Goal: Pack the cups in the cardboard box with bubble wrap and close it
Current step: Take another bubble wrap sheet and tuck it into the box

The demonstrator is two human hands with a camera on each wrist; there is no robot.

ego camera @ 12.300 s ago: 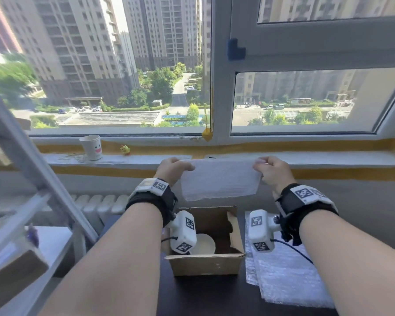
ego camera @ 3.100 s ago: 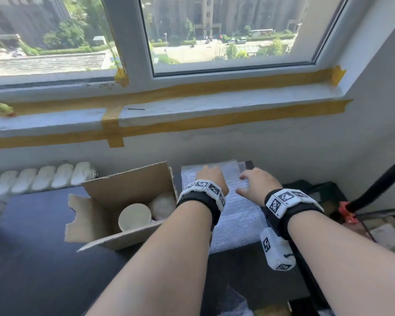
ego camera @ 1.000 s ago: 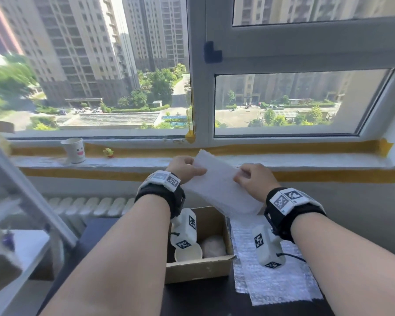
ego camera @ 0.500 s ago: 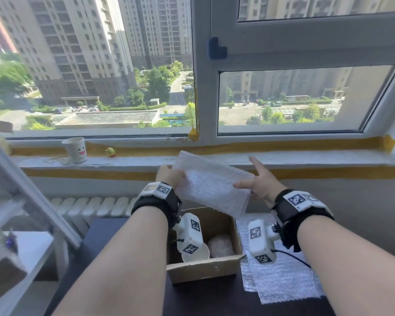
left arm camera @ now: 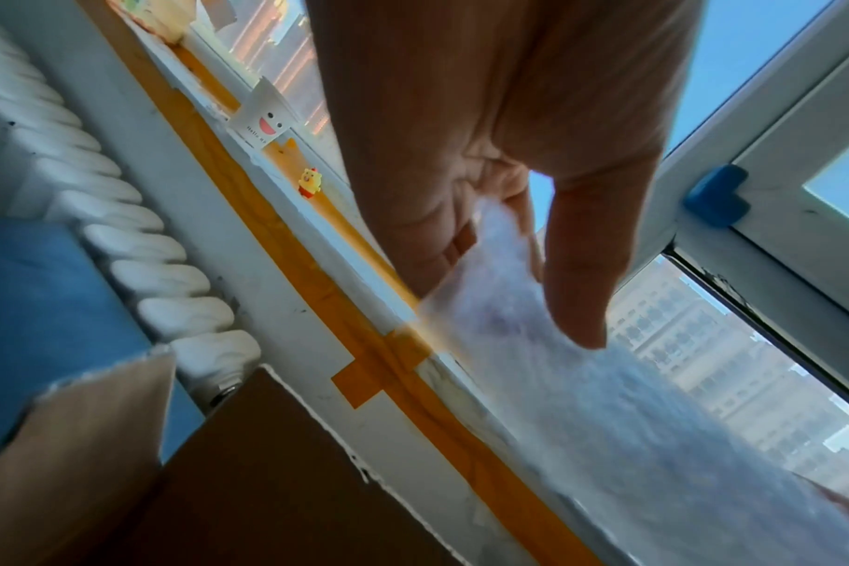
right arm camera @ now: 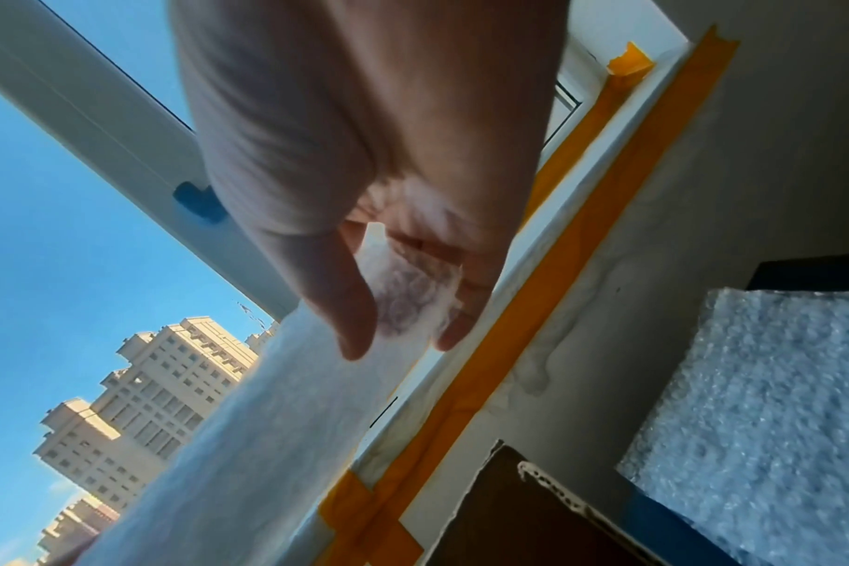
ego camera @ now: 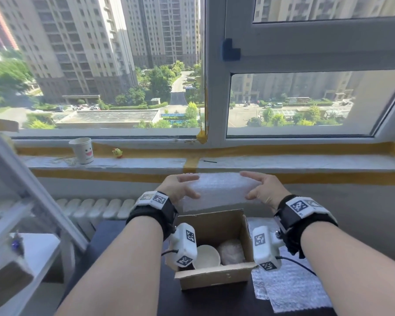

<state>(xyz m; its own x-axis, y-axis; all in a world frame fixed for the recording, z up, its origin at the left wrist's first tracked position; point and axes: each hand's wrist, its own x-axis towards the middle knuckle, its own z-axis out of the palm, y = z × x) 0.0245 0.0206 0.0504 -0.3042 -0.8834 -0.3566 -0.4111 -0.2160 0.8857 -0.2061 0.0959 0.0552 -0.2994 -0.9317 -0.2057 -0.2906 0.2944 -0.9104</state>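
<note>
An open cardboard box (ego camera: 214, 275) stands on the dark table below my hands. Inside it a bare white cup (ego camera: 206, 256) sits on the left and a cup wrapped in bubble wrap (ego camera: 230, 250) on the right. Above the box I hold a sheet of bubble wrap (ego camera: 219, 190) stretched between both hands. My left hand (ego camera: 180, 187) pinches its left end between thumb and fingers, as the left wrist view shows on the sheet (left arm camera: 500, 275). My right hand (ego camera: 260, 188) pinches the right end of the sheet (right arm camera: 403, 295).
More bubble wrap sheets (ego camera: 290, 283) lie on the table right of the box. A paper cup with a smiling face (ego camera: 82, 150) and a small yellow toy (ego camera: 117, 152) stand on the windowsill. A radiator (ego camera: 94, 208) runs below the sill; a white frame (ego camera: 32, 185) stands at left.
The sheet has gone from tilted to level and come down closer over the box. My right hand, open against its edge half a second ago, now pinches it.
</note>
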